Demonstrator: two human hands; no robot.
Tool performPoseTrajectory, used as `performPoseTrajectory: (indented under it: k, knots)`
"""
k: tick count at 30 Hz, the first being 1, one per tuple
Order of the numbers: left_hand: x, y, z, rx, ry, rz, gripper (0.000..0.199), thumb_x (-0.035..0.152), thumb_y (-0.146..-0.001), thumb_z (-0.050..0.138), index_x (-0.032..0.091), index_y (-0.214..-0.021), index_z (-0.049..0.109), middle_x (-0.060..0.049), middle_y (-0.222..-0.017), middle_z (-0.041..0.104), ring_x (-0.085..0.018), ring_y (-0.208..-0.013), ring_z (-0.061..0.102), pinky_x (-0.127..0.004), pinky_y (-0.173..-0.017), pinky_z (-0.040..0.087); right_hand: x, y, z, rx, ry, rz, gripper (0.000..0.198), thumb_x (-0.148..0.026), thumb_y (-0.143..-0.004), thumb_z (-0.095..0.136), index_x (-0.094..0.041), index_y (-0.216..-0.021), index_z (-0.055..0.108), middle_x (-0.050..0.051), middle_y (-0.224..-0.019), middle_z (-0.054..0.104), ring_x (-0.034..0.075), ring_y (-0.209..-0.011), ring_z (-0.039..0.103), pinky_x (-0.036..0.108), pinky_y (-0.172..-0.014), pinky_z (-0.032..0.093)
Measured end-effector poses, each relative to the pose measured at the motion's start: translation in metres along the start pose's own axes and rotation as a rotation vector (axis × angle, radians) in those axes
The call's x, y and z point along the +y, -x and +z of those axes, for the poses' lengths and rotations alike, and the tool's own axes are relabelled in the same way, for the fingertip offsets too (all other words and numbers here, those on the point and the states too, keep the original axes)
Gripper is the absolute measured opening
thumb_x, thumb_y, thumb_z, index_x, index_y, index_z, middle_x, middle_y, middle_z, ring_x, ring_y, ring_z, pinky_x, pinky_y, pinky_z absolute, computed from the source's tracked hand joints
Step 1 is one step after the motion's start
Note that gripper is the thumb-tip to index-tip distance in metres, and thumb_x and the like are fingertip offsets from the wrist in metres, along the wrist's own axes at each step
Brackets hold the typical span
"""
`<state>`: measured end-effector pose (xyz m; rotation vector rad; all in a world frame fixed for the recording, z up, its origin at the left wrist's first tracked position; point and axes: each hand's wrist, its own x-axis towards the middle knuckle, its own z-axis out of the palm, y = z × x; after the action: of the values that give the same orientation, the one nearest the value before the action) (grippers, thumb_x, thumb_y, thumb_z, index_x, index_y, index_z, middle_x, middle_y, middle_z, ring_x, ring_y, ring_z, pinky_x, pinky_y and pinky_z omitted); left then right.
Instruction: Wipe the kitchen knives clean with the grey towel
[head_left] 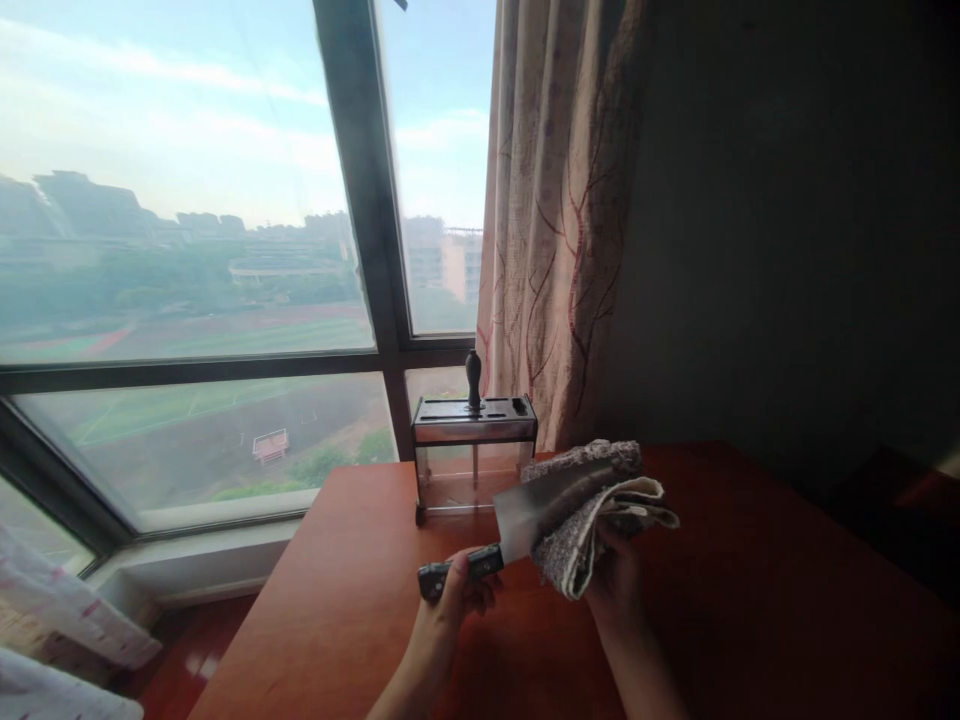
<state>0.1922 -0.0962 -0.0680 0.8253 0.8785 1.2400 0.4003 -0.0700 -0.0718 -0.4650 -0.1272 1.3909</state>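
My left hand (459,592) is closed round the black riveted handle of a cleaver (517,522). The wide metal blade points to the right and slightly up, above the table. A folded grey, fluffy cloth (561,555) with pale edges wraps over the far part of the blade. Under and behind that cloth is my right hand (616,575), gripping it against the blade; most of its fingers are hidden by the folds. Just beyond the cleaver stands a clear-sided knife block (474,430) with a slotted metal top, and one black-handled tool (473,378) is upright in it.
The reddish-brown wooden table (322,620) stretches under both hands, its left edge running toward the window (187,370). A patterned curtain (555,220) hangs behind the knife block. A dark wall (772,220) fills the right side. Another curtain (67,600) lies at lower left.
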Motion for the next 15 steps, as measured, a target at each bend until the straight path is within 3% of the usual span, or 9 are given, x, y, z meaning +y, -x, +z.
performPoseTrajectory:
  k: [6,10,15]
  knots:
    - [0.003,0.005,0.006,0.076,0.222,-0.092,0.051,0.057,-0.072,0.068,0.01,-0.091,0.071,-0.01,-0.066,0.07,-0.012,-0.049,0.053,-0.024,-0.048,0.036,-0.016,0.0,-0.002,0.035,-0.002,-0.062,0.037,-0.021,-0.06,0.076,-0.031,-0.095,0.07,-0.005,-0.088,0.076,0.022,-0.087,0.07,0.042,-0.089,0.052]
    - [0.008,0.005,0.004,0.148,0.359,-0.141,0.036,0.045,-0.071,0.074,0.011,-0.081,0.071,-0.009,-0.063,0.07,-0.011,-0.053,0.056,-0.021,-0.053,0.043,-0.011,0.003,-0.003,-0.015,0.039,-0.048,0.041,-0.023,-0.059,0.077,-0.032,-0.099,0.07,-0.004,-0.091,0.076,0.024,-0.092,0.068,0.044,-0.091,0.051]
    - [0.011,0.006,0.003,0.134,0.452,-0.186,0.028,0.039,-0.077,0.071,0.011,-0.082,0.069,-0.009,-0.064,0.069,-0.01,-0.05,0.054,-0.016,-0.046,0.042,-0.002,0.011,-0.002,-0.082,0.12,-0.048,0.04,-0.027,-0.057,0.078,-0.032,-0.096,0.071,-0.002,-0.09,0.075,0.026,-0.089,0.068,0.047,-0.09,0.051]
